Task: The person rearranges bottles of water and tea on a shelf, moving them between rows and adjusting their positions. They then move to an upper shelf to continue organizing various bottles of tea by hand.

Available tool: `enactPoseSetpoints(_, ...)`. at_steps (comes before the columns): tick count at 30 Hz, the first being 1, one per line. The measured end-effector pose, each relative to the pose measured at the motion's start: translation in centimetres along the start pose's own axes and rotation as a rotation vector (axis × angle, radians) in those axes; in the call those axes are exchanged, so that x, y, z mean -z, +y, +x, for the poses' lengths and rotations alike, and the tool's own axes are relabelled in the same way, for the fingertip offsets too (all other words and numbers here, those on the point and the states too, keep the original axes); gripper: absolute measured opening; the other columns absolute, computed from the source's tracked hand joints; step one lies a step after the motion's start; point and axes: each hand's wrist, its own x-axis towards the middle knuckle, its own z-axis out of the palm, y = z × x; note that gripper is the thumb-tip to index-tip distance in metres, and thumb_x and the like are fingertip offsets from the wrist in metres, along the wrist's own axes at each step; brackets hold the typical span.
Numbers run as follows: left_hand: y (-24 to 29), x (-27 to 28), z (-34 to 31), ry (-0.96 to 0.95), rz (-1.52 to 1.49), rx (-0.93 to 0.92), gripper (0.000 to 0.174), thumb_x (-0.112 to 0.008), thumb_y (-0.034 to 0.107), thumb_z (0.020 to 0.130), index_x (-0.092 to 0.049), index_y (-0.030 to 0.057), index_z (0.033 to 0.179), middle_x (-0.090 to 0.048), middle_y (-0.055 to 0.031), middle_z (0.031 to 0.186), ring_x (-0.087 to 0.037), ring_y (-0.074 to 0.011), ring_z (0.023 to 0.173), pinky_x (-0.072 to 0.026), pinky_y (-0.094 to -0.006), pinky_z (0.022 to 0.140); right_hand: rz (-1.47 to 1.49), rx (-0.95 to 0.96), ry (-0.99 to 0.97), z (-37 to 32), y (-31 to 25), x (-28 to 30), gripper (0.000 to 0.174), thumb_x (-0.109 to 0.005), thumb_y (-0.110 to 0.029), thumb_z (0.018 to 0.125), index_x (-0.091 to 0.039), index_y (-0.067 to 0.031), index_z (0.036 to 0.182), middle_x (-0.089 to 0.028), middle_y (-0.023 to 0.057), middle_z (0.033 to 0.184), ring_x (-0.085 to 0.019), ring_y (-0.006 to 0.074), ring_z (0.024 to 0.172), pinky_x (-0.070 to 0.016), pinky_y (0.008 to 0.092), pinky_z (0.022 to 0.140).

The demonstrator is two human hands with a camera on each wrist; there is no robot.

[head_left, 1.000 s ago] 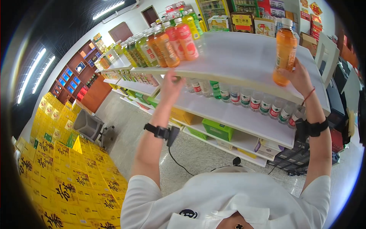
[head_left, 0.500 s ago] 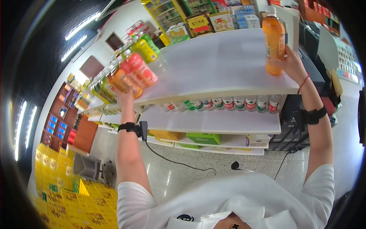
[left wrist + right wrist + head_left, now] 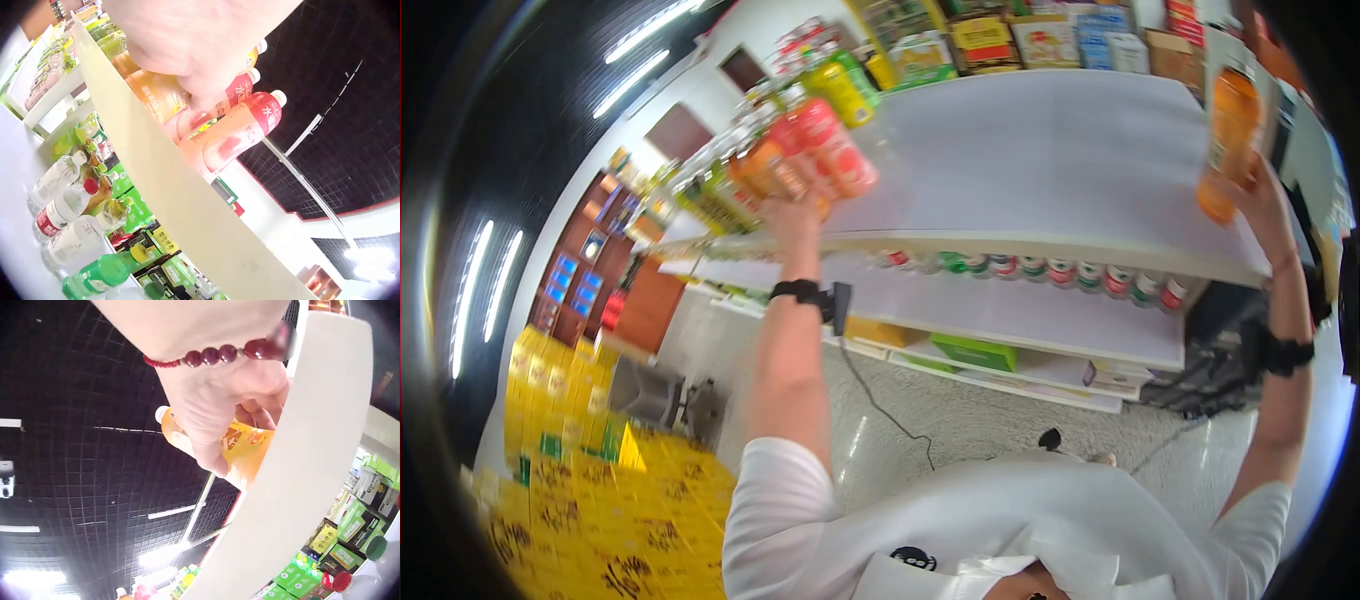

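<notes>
Orange, pale-capped plastic bottle (image 3: 1232, 132), just one, is being gripped by the right hand (image 3: 1262, 208) at the right end of the long white shelf top (image 3: 1020, 165). The left hand (image 3: 795, 215) is touching one amber plastic bottle (image 3: 152, 94) near two pink plastic bottles (image 3: 242, 132); whether it is gripping, I cannot tell.

Two hands (image 3: 793, 212) (image 3: 1264, 205), one bracelet (image 3: 211, 357); two pink bottles (image 3: 835, 150)
</notes>
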Motion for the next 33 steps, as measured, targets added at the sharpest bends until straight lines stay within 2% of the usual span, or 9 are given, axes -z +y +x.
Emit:
enactPoseSetpoints(5,2.6,1.4,-1.7,0.115,0.045,0.043,0.071,-0.077,0.040,0.065,-0.047,-0.0138,0.100,-0.055,-0.0309,0.100,-0.056,-0.0448,0.095,-0.0456,-0.0480,0.085,-0.246,-0.030,0.027,0.4,1.8,1.1,0.048,-0.066,-0.010,0.085,-0.045,0.0006,0.127,-0.057,0.0084,0.115,-0.055,0.0132,0.106,-0.0432,0.0260,0.094)
enactPoseSetpoints(10,2.3,0.9,-2.0,0.120,-0.075,0.058,0.070,-0.078,0.037,0.064,-0.047,-0.0137,0.100,-0.055,-0.0320,0.100,-0.056,-0.0451,0.095,-0.0456,-0.0465,0.085,-0.134,-0.045,-0.040,-0.5,1.0,0.6,0.047,-0.064,-0.010,0.086,-0.045,0.0011,0.127,-0.058,0.0081,0.115,-0.055,0.0136,0.105,-0.0427,0.0258,0.093)
enactPoseSetpoints(16,3.4,2.2,-2.5,-0.065,-0.131,0.088,0.073,-0.078,0.039,0.068,-0.046,-0.0148,0.106,-0.054,-0.0317,0.104,-0.054,-0.0453,0.099,-0.0446,-0.0458,0.086,-0.007,-0.050,-0.098,-0.4,1.3,0.6,0.047,-0.064,-0.009,0.085,-0.045,0.0015,0.126,-0.058,0.0073,0.114,-0.056,0.0128,0.102,-0.0442,0.0267,0.091)
enactPoseSetpoints(18,4.8,2.3,-3.6,0.288,0.122,0.093,0.074,-0.077,0.037,0.069,-0.045,-0.0134,0.113,-0.054,-0.0308,0.108,-0.051,-0.0421,0.106,-0.0434,-0.0451,0.089,-0.015,-0.087,-0.092,-0.4,0.2,0.4,0.047,-0.064,-0.008,0.084,-0.045,0.0013,0.126,-0.059,0.0072,0.113,-0.057,0.0131,0.101,-0.0449,0.0273,0.090)
enactPoseSetpoints(19,5.6,2.6,-4.2,0.297,0.116,0.097,0.074,-0.077,0.037,0.069,-0.045,-0.0134,0.113,-0.054,-0.0308,0.108,-0.051,-0.0421,0.106,-0.0434,-0.0451,0.089,0.040,-0.018,-0.085,-0.4,0.8,0.3,0.047,-0.064,-0.007,0.083,-0.045,0.0013,0.126,-0.059,0.0077,0.112,-0.058,0.0141,0.101,-0.0450,0.0278,0.090)
enactPoseSetpoints(21,7.2,3.1,-5.1,0.381,0.073,-0.273,0.075,-0.076,0.035,0.070,-0.044,-0.0099,0.120,-0.054,-0.0299,0.111,-0.049,-0.0385,0.111,-0.0422,-0.0445,0.091,-0.011,-0.009,-0.093,-0.3,0.2,0.6,0.047,-0.064,-0.006,0.083,-0.045,0.0011,0.126,-0.059,0.0080,0.112,-0.058,0.0146,0.101,-0.0449,0.0280,0.090)
enactPoseSetpoints(24,10.2,1.9,-4.9,0.283,-0.026,-0.311,0.068,-0.076,0.034,0.070,-0.047,-0.0049,0.118,-0.055,-0.0262,0.111,-0.051,-0.0394,0.108,-0.0434,-0.0455,0.090,-0.015,-0.022,-0.127,-0.3,0.0,0.7,0.050,-0.065,-0.004,0.081,-0.045,0.0001,0.127,-0.060,0.0084,0.112,-0.058,0.0156,0.103,-0.0444,0.0283,0.091)
enactPoseSetpoints(30,12.7,-0.9,-3.8,0.032,0.014,0.096,0.066,-0.077,0.040,0.068,-0.053,-0.0046,0.110,-0.059,-0.0233,0.109,-0.057,-0.0399,0.101,-0.0468,-0.0455,0.086,0.006,-0.021,-0.148,-0.3,0.6,1.3,0.053,-0.065,-0.003,0.079,-0.044,0.0000,0.128,-0.060,0.0082,0.113,-0.058,0.0146,0.103,-0.0453,0.0293,0.092)
enactPoseSetpoints(33,13.5,-1.3,-3.5,-0.003,0.048,0.142,0.069,-0.077,0.043,0.066,-0.053,-0.0066,0.108,-0.060,-0.0257,0.107,-0.060,-0.0376,0.100,-0.0489,-0.0426,0.086,-0.009,0.003,-0.119,-0.4,1.2,1.6,0.053,-0.065,-0.003,0.078,-0.044,-0.0001,0.127,-0.060,0.0083,0.112,-0.059,0.0144,0.102,-0.0458,0.0291,0.091)
